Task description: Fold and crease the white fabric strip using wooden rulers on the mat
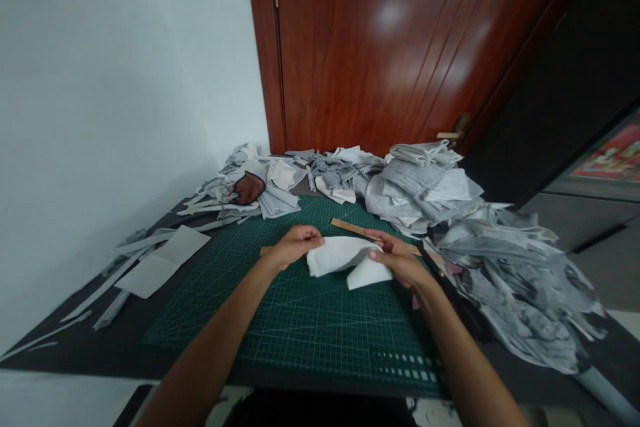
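Both hands (345,255) pinch the white fabric piece (347,261) stretched between them.

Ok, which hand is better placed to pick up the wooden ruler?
Probably the right hand: the wooden ruler lies just beyond its fingers, though it also grips the white fabric piece. The left hand holds the fabric's other end, slightly farther off.

white cloth piece (345,259); dark green cutting mat (300,327) with pale grid lines; grey and white fabric scraps (510,267); red-brown glossy door (395,40); white wall (125,80)
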Available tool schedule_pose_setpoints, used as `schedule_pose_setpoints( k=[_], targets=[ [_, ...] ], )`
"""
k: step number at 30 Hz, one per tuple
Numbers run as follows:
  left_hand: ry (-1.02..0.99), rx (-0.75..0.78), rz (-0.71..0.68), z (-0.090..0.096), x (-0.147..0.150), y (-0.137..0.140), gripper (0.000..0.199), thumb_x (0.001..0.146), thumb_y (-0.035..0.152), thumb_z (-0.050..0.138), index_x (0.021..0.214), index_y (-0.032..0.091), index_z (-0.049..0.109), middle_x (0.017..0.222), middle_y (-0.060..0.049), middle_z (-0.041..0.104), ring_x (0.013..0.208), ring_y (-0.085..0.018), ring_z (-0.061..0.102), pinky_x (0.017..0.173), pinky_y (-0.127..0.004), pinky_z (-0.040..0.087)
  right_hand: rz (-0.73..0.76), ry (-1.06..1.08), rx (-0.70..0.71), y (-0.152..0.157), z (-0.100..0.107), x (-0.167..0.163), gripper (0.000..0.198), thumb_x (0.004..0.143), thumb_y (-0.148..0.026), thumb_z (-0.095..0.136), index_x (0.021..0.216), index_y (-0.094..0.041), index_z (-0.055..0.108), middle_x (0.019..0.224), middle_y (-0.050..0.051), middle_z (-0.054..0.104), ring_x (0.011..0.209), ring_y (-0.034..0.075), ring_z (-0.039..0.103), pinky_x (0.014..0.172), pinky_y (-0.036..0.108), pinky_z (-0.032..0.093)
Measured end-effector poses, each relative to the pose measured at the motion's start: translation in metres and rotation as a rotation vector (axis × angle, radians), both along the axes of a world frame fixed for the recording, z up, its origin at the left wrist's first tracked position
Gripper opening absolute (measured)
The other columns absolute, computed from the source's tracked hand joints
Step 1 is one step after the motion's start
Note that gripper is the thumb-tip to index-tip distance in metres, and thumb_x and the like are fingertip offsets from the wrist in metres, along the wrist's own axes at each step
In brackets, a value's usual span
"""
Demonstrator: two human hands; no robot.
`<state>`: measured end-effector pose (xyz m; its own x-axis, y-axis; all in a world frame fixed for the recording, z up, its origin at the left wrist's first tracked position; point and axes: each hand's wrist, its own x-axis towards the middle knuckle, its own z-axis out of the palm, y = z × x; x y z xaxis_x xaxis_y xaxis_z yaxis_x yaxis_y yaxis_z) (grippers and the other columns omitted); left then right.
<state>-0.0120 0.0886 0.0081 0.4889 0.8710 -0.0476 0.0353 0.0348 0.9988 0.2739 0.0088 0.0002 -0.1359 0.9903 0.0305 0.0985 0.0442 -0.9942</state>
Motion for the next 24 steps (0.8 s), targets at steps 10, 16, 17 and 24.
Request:
schedule_pose_setpoints(
  k=[10,16,17,24],
  targets=[
    [-0.158,0.274,0.322,0.018,-0.022,0.019,0.048,0.068,0.059,0.083,0.081,0.02,0.06,0.065,0.005,0.055,0.057,-0.01,0.048,0.054,-0.021,0.036,-0.133,-0.068,0.127,-0.005,0.011,0.023,0.042,0.066,-0.058,0.088,0.073,-0.021,0.069,0.069,-0.001,0.062,0.064,0.016,0.053,0.061,0.028,0.041],
    [-0.026,0.215,0.006,0.036,-0.055,0.001,0.045,0.054,0.052,0.093,0.07,0.018,0.068,0.073,-0.004,0.068,0.071,-0.018,0.062,0.066,-0.027,0.049,-0.017,-0.052,0.222,-0.023,0.03,0.04,0.031,0.073,-0.052,0.084,0.076,-0.023,0.073,0.094,0.005,0.073,0.094,0.026,0.066,0.086,0.038,0.049],
    [0.028,0.173,-0.091,0.038,-0.06,-0.004,0.046,0.05,0.051,0.095,0.071,0.018,0.072,0.071,-0.006,0.07,0.068,-0.02,0.064,0.064,-0.028,0.049,0.147,-0.104,0.157,-0.028,0.034,0.044,0.03,0.076,-0.051,0.083,0.081,-0.022,0.076,0.098,0.006,0.074,0.097,0.027,0.067,0.088,0.038,0.05],
    [0.398,0.167,-0.206,0.017,-0.048,-0.006,0.051,0.076,0.067,0.074,0.083,0.016,0.077,0.068,-0.005,0.07,0.056,-0.015,0.058,0.052,-0.024,0.044,0.188,-0.391,0.11,-0.023,0.022,0.036,0.034,0.086,-0.052,0.074,0.08,-0.019,0.076,0.072,0.0,0.067,0.067,0.017,0.059,0.065,0.028,0.046]
  ],
)
